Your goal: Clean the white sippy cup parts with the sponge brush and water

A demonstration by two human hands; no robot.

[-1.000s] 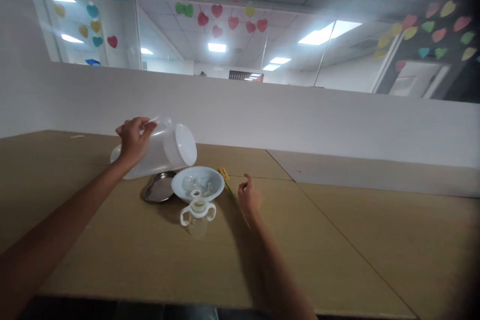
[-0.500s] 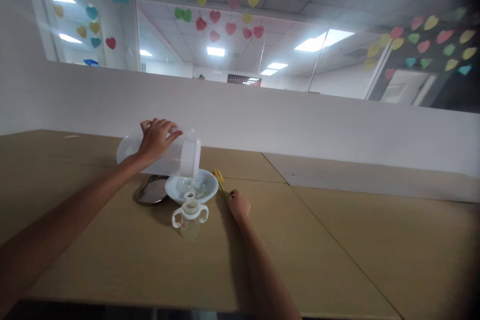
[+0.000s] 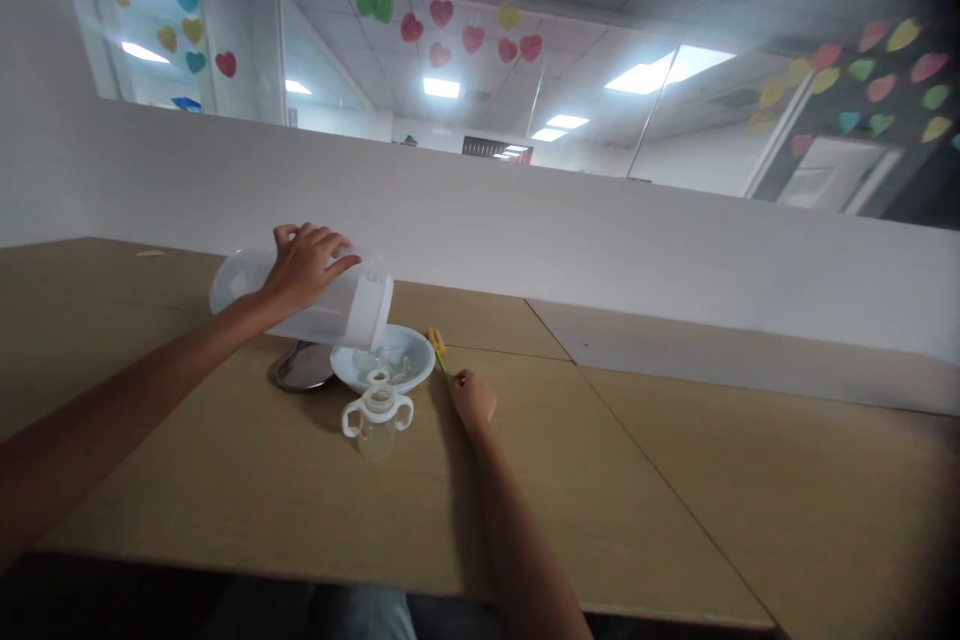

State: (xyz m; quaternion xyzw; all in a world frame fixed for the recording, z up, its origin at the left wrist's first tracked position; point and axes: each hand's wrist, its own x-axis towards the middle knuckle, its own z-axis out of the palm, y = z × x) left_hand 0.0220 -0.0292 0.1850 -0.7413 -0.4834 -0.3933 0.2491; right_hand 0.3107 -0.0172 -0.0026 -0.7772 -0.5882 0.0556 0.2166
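My left hand [image 3: 304, 265] is closed on the top of a translucent plastic pitcher [image 3: 322, 305], which lies tipped sideways with its white-rimmed end over a pale blue bowl [image 3: 414, 338]. Inside the bowl are small clear pieces, too faint to name. My right hand [image 3: 474, 398] is closed around the green stem of a bottle brush [image 3: 436, 342] with a yellow head, just right of the bowl. In front of the bowl a clear baby bottle [image 3: 376, 430] with two white side handles stands upright, its neck uncapped. A ring-shaped piece [image 3: 378, 377] shows behind the neck.
A shiny metal dish or lid [image 3: 304, 367] rests left of the bowl, partly under the pitcher. A small pale object [image 3: 150, 253] lies far left on the wooden table [image 3: 637, 510]. A white wall [image 3: 480, 220] with a window above rises behind the table.
The pitcher and my left hand have shifted slightly left relative to the bowl. My right hand keeps its hold on the brush. The camera view has moved a little.
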